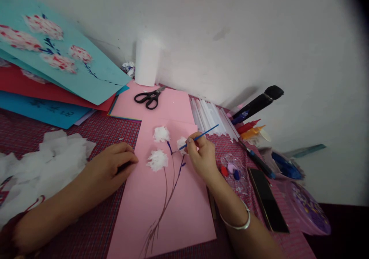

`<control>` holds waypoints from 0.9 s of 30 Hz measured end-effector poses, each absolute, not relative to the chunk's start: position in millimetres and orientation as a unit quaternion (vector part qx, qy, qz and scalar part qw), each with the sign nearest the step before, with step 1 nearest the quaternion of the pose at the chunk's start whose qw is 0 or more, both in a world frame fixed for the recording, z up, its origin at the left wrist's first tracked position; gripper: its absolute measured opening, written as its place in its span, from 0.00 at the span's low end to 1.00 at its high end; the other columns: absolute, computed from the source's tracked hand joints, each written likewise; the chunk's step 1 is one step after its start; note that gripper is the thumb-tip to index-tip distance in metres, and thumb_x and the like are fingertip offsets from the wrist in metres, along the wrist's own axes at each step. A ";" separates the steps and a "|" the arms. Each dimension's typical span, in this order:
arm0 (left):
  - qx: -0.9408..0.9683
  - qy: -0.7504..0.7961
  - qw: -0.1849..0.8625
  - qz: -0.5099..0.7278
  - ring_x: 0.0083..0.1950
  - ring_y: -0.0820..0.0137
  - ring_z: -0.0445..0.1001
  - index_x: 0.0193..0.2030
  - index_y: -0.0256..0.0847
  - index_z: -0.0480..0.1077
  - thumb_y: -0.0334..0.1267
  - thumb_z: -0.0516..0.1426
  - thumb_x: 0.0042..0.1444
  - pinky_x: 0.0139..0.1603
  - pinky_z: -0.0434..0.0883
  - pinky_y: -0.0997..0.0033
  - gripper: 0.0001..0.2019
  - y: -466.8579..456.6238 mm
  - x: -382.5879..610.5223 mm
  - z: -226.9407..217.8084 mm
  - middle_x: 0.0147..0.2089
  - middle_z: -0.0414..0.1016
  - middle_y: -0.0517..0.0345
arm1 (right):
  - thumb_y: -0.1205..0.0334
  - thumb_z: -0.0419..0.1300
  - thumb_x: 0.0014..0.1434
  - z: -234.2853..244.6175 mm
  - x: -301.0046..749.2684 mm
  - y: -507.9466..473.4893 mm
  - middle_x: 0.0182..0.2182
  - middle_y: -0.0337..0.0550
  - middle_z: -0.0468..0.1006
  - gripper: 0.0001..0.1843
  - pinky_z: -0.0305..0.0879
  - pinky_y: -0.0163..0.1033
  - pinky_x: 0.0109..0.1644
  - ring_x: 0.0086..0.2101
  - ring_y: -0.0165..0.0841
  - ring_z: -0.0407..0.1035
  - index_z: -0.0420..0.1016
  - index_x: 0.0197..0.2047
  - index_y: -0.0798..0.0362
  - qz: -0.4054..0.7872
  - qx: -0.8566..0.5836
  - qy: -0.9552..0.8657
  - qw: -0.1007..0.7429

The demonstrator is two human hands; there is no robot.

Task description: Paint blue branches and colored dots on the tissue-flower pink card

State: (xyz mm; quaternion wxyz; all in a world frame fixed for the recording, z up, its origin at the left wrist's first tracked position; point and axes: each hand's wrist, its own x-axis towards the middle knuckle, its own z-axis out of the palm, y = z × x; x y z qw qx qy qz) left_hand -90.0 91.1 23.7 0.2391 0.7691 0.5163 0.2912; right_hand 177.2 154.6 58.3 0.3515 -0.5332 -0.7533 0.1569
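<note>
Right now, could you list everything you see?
painting: one, pink, centre
flowers: three, white, on painting
paintbrush: one, blue, over painting
scissors: one, black-handled, beyond painting
cards: several, turquoise, red, blue, rear left
tissue: many pieces, white, left
cylinder: one, white, rear
strips: many, white, rear right
palette: one, clear, right
phone: one, black, right
large brush: one, black, rear right
tubes: two, red and orange, rear right
tool: one, black and blue, right
tub: one, pink-purple, far right
tablecloth: one, checked, beneath
bangle: one, silver, right wrist
left hand: one, bare, painting's left edge
right hand: one, bare, holding paintbrush
</note>
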 end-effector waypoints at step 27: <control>0.772 0.512 0.237 0.292 0.42 0.65 0.71 0.34 0.44 0.74 0.43 0.51 0.62 0.45 0.69 0.62 0.12 92.8 -90.2 26.3 0.39 0.72 0.56 | 0.62 0.57 0.62 54.1 198.1 129.2 0.32 0.43 0.80 0.06 0.71 0.37 0.35 0.30 0.32 0.76 0.75 0.37 0.51 0.317 -0.491 -0.680 0.444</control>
